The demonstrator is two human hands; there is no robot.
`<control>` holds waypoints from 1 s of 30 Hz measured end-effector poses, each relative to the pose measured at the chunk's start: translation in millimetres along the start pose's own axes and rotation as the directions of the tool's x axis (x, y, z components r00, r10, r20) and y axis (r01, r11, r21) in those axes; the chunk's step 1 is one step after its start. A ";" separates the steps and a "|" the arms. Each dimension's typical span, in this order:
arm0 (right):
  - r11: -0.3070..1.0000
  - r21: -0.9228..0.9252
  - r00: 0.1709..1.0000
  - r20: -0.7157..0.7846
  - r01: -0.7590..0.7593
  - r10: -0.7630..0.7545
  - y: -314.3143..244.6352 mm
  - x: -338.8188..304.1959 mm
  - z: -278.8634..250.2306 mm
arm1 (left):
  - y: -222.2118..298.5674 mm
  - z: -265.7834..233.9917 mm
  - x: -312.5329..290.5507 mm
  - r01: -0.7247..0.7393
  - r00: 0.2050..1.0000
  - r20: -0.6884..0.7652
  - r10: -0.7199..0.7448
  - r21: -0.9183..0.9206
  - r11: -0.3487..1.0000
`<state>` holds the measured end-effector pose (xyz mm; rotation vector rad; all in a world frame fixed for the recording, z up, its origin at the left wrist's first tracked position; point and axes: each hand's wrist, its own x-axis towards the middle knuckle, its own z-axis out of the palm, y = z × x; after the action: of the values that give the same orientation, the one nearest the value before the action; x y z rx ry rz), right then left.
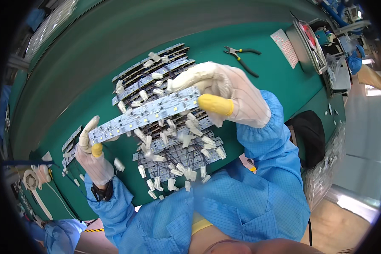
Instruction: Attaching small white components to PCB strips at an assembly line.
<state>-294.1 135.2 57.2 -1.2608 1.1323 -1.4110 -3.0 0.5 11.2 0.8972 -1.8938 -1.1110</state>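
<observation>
Between my two gloved hands a long white LED circuit board strip is held up, tilted with its right end higher. My left hand pinches its left end, thumb in a yellow finger cot. At the other end, my right hand grips the board with a yellow-capped thumb in front and fingers behind. Beneath it lies a big pile of similar LED boards with dark wires and white connectors. Part of the pile is hidden by the held strip.
Black-and-yellow pliers lie on the green mat at the far right, near a printed sheet and a metal tray. More boards rest at left, close to a white fan. A black cloth item sits right.
</observation>
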 end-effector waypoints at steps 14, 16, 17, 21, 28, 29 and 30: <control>0.990 0.056 0.986 -0.091 -0.133 0.137 7.7 3.0 -11.2 | 7.3 3.6 -9.1 -0.261 0.963 -0.012 0.269 -0.274 0.925; 0.989 -0.144 0.996 -0.087 -0.041 0.029 6.9 8.0 -2.3 | 6.6 2.1 -10.9 -0.306 0.950 -0.014 0.311 -0.222 0.926; 0.988 -0.138 0.995 -0.085 -0.069 0.057 2.5 8.4 -0.7 | 7.6 2.8 -11.0 -0.278 0.960 -0.038 0.277 -0.238 0.931; 0.994 -0.051 0.995 -0.051 -0.093 0.091 0.1 3.0 1.2 | 20.3 -0.3 -3.6 0.069 0.996 -0.037 -0.080 -0.238 0.969; 0.932 -0.335 0.989 -0.007 0.138 -0.148 9.7 13.9 -3.3 | 11.1 -0.1 -3.3 -0.037 0.994 -0.108 0.033 -0.031 0.999; 0.669 -0.639 0.913 0.144 0.380 -0.381 19.1 18.8 -9.9 | 13.6 1.5 -6.0 -0.032 0.997 -0.079 0.023 -0.116 0.993; 0.676 -0.630 0.912 0.142 0.383 -0.384 17.3 16.4 -10.4 | 15.2 1.6 -8.0 -0.023 0.999 -0.051 0.013 -0.199 0.980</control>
<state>-304.8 116.8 42.3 -2.0999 1.4899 -1.3465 -3.5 13.7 22.4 0.7857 -1.7115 -1.2321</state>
